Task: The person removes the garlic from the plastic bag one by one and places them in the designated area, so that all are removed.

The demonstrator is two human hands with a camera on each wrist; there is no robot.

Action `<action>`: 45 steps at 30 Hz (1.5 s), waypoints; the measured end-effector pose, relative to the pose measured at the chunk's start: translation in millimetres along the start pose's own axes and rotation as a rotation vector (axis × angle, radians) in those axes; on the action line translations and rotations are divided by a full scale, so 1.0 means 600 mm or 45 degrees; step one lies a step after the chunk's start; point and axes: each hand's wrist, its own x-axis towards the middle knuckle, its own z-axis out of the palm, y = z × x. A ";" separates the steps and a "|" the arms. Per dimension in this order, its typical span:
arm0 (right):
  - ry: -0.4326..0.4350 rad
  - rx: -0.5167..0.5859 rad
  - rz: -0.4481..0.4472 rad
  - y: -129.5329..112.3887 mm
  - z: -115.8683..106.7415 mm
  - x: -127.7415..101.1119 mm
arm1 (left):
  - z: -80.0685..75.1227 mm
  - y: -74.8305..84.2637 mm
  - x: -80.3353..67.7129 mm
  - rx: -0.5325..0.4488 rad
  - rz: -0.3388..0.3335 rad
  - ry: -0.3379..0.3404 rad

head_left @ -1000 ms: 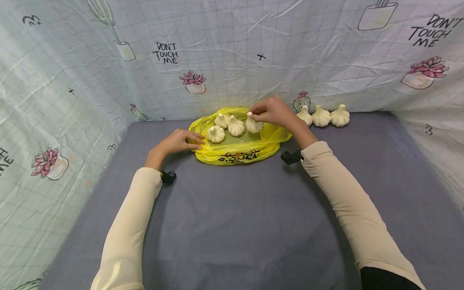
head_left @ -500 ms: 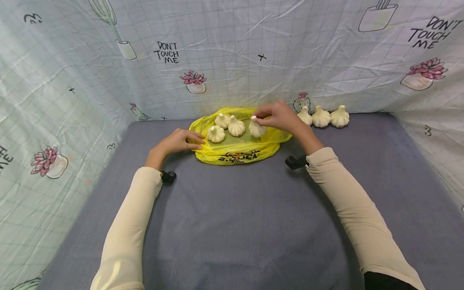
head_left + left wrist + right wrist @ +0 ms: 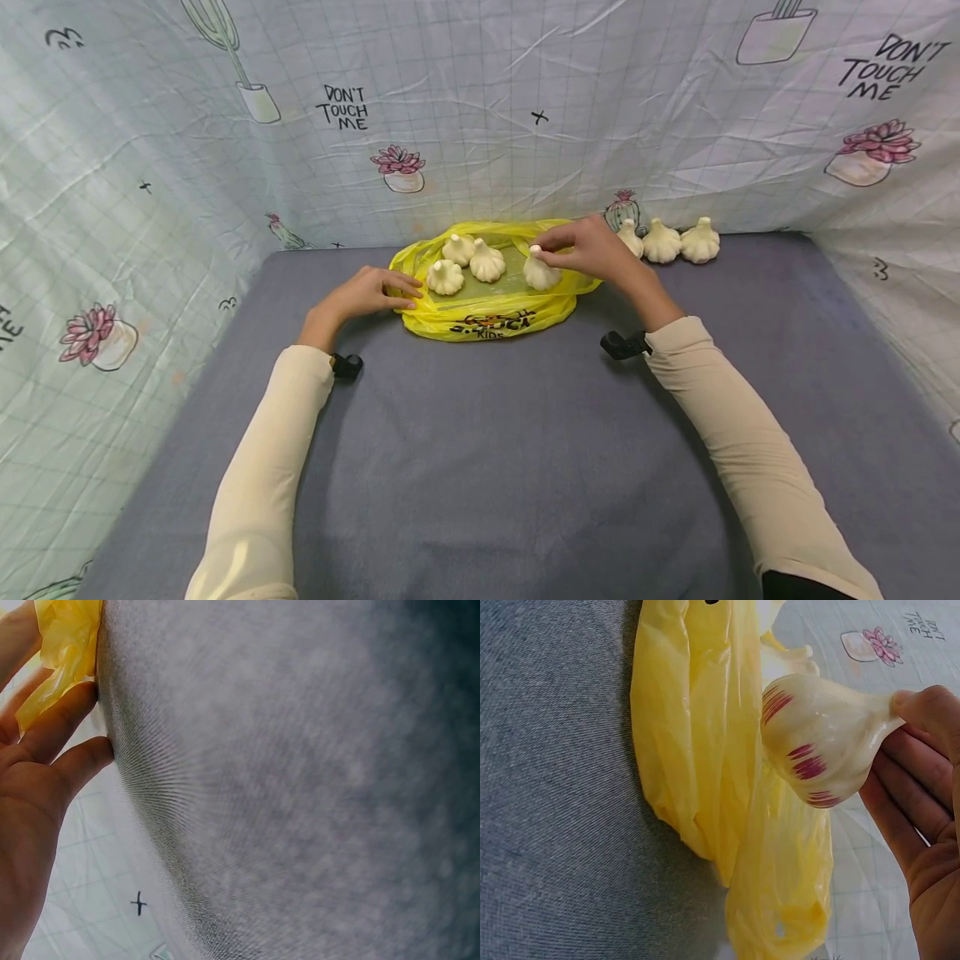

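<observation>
In the head view, my right hand (image 3: 588,248) pinches a garlic bulb (image 3: 542,271) by its stem over the right part of a yellow plastic bag (image 3: 491,321). Purple streaks mark the cream bulb (image 3: 817,742) in the right wrist view. Several more bulbs, one a front-left garlic bulb (image 3: 446,277), lie within the bag's open mouth. At the bag's left end rests my left hand (image 3: 360,298), fingers spread against the plastic. The left wrist view has the yellow plastic (image 3: 71,645) covering some of those fingers, with two fingertips at the grey cloth.
Three garlic bulbs (image 3: 663,242) stand in a row at the table's back right, the leftmost partly behind my right hand. A grey cloth (image 3: 480,450) covers the table. White printed curtains (image 3: 480,100) rise along the back and sides. Each wrist carries a small black camera (image 3: 624,345).
My right hand has shifted right and slightly nearer with the garlic bulb, away from the other bulbs in the bag. The left hand has stayed at the bag's left end.
</observation>
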 end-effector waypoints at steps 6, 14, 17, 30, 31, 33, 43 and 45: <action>0.036 0.023 0.017 0.005 -0.003 -0.009 | 0.000 0.002 0.002 -0.006 0.006 0.010; 0.076 0.027 -0.001 0.009 -0.009 -0.016 | 0.001 -0.001 0.003 -0.021 0.014 0.012; 0.077 0.009 0.001 0.010 -0.012 -0.020 | 0.001 -0.001 0.003 -0.017 0.014 0.013; 0.073 0.002 0.044 0.010 -0.026 -0.037 | 0.003 -0.004 0.003 -0.026 0.009 0.014; 0.070 0.003 0.050 0.010 -0.028 -0.039 | 0.003 -0.004 0.003 -0.027 0.010 0.013; 0.072 -0.002 0.059 0.009 -0.031 -0.042 | 0.003 -0.005 0.003 -0.026 0.014 0.012; 0.105 -0.062 0.051 0.014 -0.049 -0.056 | 0.000 -0.006 0.003 -0.018 0.016 -0.002; 0.110 -0.047 0.055 0.014 -0.053 -0.059 | 0.000 -0.007 0.003 -0.024 0.011 0.005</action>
